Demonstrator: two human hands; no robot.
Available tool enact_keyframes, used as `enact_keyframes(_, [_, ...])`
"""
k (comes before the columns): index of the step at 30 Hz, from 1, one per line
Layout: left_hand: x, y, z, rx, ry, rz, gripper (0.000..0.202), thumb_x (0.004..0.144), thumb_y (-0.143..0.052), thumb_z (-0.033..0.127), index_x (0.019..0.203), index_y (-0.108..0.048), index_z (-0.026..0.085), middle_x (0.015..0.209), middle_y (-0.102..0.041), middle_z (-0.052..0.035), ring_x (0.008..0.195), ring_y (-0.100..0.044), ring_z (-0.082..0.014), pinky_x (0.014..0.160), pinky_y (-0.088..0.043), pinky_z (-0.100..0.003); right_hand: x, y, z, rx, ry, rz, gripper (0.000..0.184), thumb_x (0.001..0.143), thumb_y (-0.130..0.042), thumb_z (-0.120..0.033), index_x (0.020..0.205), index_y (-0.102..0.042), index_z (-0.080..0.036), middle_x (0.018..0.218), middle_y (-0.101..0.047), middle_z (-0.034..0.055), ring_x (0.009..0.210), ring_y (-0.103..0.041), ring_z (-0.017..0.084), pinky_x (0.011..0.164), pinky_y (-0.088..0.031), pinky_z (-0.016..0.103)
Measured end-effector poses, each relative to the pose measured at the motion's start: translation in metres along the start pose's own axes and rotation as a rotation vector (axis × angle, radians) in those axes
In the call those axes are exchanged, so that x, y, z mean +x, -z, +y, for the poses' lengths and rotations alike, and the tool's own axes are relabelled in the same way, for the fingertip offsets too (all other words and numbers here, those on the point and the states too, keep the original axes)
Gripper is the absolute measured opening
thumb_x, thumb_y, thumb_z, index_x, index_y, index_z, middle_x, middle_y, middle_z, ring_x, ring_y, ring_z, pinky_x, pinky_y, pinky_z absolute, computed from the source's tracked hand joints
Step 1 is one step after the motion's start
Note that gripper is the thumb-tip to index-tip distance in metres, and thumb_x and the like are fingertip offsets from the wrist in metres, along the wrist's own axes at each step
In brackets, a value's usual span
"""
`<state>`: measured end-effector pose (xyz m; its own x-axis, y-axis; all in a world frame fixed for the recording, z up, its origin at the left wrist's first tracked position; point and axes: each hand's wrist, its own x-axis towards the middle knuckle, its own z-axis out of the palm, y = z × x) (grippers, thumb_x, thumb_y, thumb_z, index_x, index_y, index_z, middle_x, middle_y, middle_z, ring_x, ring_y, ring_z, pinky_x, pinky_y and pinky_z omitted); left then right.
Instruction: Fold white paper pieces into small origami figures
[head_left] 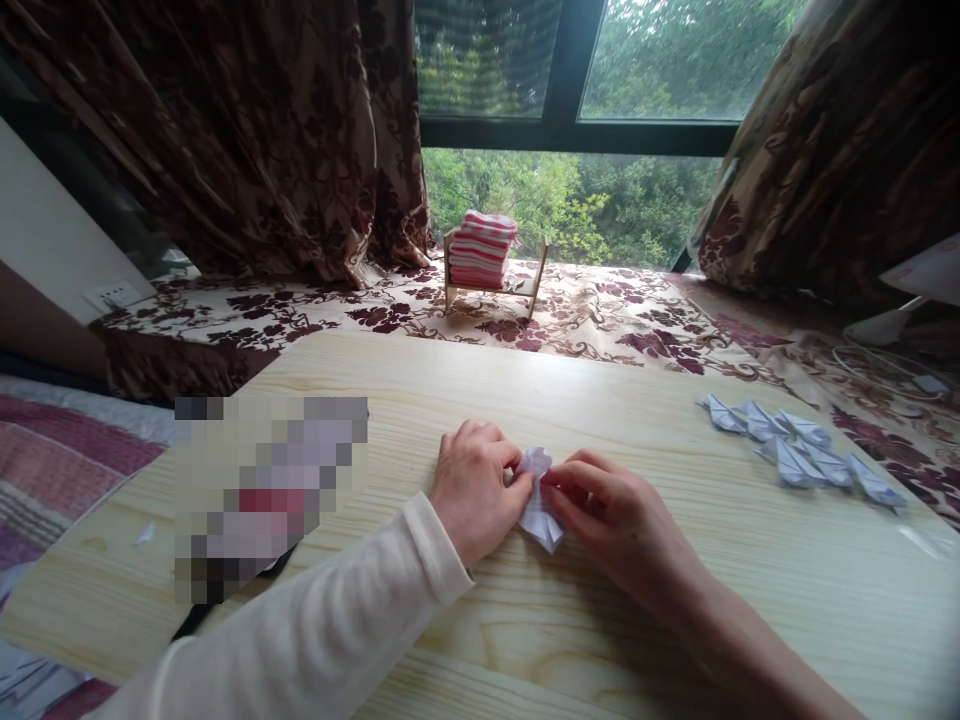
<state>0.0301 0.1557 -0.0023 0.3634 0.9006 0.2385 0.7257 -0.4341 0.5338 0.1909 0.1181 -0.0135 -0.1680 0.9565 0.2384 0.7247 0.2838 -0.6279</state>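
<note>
A small piece of folded white paper (541, 524) lies on the wooden table between my two hands. My left hand (480, 490) is closed on its left side, thumb pressed against the paper and fingers curled. From the right, my right hand (600, 495) pinches the paper's other edge between thumb and fingers. The paper's upper end looks crinkled, and its lower end spreads to a point. Several folded white paper pieces (795, 462) sit in two loose rows at the table's right side.
The pale wooden table (420, 390) has rounded corners. A blurred-out object (277, 490) lies on its left, near a white paper scrap (145, 534). Behind, a small wooden rack (538, 280) holds folded red-striped cloths (480, 250). A lamp (926, 265) stands at far right.
</note>
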Motion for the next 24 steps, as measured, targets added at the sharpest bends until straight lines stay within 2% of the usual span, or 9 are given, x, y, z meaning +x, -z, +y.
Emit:
enact_keyframes(4, [-0.002, 0.009, -0.002, -0.026, -0.039, -0.087, 0.008, 0.075, -0.064, 0.016, 0.069, -0.067, 0.019, 0.079, -0.063, -0.0021, 0.087, -0.052, -0.0214, 0.082, -0.039, -0.037, -0.001, 0.000, 0.001, -0.103, 0.082, -0.006, 0.020, 0.088, -0.049, -0.025, 0.080, -0.068, -0.021, 0.075, -0.060, 0.0030, 0.068, -0.054, 0.016, 0.059, -0.037, 0.026])
enact_keyframes(6, [-0.003, 0.013, -0.003, -0.058, -0.052, -0.106, 0.010, 0.075, -0.064, 0.013, 0.076, -0.070, 0.020, 0.079, -0.064, -0.0020, 0.088, -0.053, -0.0211, 0.083, -0.040, -0.036, -0.002, 0.001, 0.002, -0.108, 0.084, -0.006, 0.019, 0.088, -0.050, -0.024, 0.081, -0.068, -0.021, 0.075, -0.060, 0.0030, 0.069, -0.054, 0.016, 0.059, -0.038, 0.025])
enact_keyframes(9, [-0.004, 0.014, -0.007, -0.089, -0.081, -0.069, 0.013, 0.076, -0.063, 0.012, 0.080, -0.071, 0.021, 0.079, -0.065, -0.0020, 0.088, -0.054, -0.0207, 0.083, -0.041, -0.036, -0.002, 0.001, 0.002, -0.070, 0.062, -0.011, 0.018, 0.087, -0.051, -0.024, 0.081, -0.068, -0.022, 0.076, -0.061, 0.0027, 0.069, -0.055, 0.016, 0.059, -0.038, 0.025])
enact_keyframes(13, [-0.005, 0.010, -0.012, -0.089, -0.143, -0.013, 0.013, 0.079, -0.061, 0.013, 0.076, -0.071, 0.020, 0.076, -0.065, -0.0020, 0.084, -0.055, -0.0195, 0.081, -0.041, -0.036, -0.001, 0.002, 0.002, -0.061, 0.029, -0.030, 0.020, 0.088, -0.050, -0.026, 0.079, -0.067, -0.021, 0.074, -0.060, 0.0028, 0.068, -0.054, 0.016, 0.059, -0.037, 0.025])
enact_keyframes(17, [-0.005, 0.007, -0.014, -0.081, -0.199, -0.009, 0.012, 0.079, -0.061, 0.013, 0.073, -0.070, 0.019, 0.074, -0.065, -0.0017, 0.082, -0.055, -0.0191, 0.081, -0.040, -0.038, 0.000, 0.002, 0.001, -0.067, 0.011, -0.036, 0.022, 0.089, -0.049, -0.026, 0.075, -0.065, -0.019, 0.072, -0.058, 0.0026, 0.067, -0.052, 0.016, 0.059, -0.037, 0.026])
enact_keyframes(24, [-0.007, 0.006, -0.014, -0.044, -0.297, 0.009, 0.010, 0.078, -0.062, 0.015, 0.080, -0.071, 0.020, 0.077, -0.065, -0.0020, 0.083, -0.054, -0.0194, 0.083, -0.038, -0.039, -0.001, 0.001, 0.001, -0.053, -0.004, -0.041, 0.022, 0.089, -0.049, -0.026, 0.077, -0.066, -0.020, 0.073, -0.059, 0.0026, 0.068, -0.053, 0.016, 0.060, -0.038, 0.026])
